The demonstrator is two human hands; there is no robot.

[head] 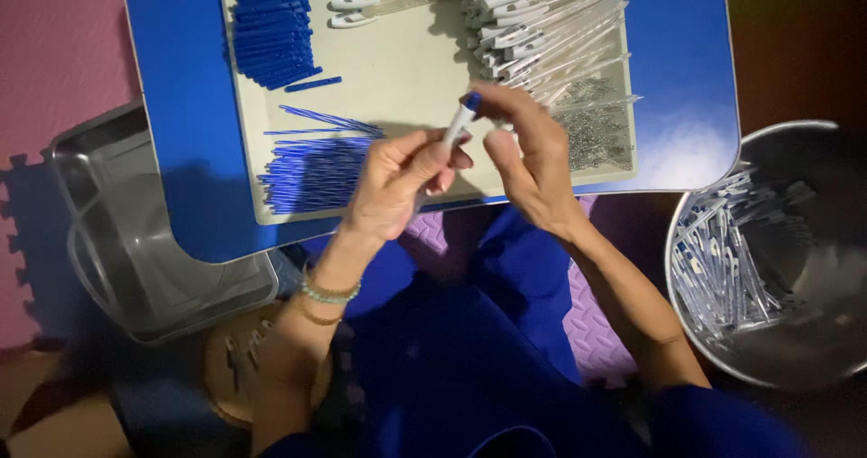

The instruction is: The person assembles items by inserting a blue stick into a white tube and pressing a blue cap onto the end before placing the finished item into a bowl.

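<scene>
My left hand [397, 180] holds a clear pen barrel [454, 133] upright over the near edge of a cream tray [406, 70]. My right hand [528, 155] pinches the small blue cap piece [471, 102] at the top of that barrel. Both hands meet on the same pen. On the tray lie a stack of blue caps [271, 24], a bundle of thin blue refills [316, 169], a pile of clear barrels with white clips [542, 24] and a heap of tiny metal springs [596, 128].
The tray rests on a blue lap table [181, 106]. A round metal bowl [813, 359] at the right holds several finished pens [722, 268]. A clear plastic tub [135, 250] stands at the left on a pink mat. My lap in blue cloth is below.
</scene>
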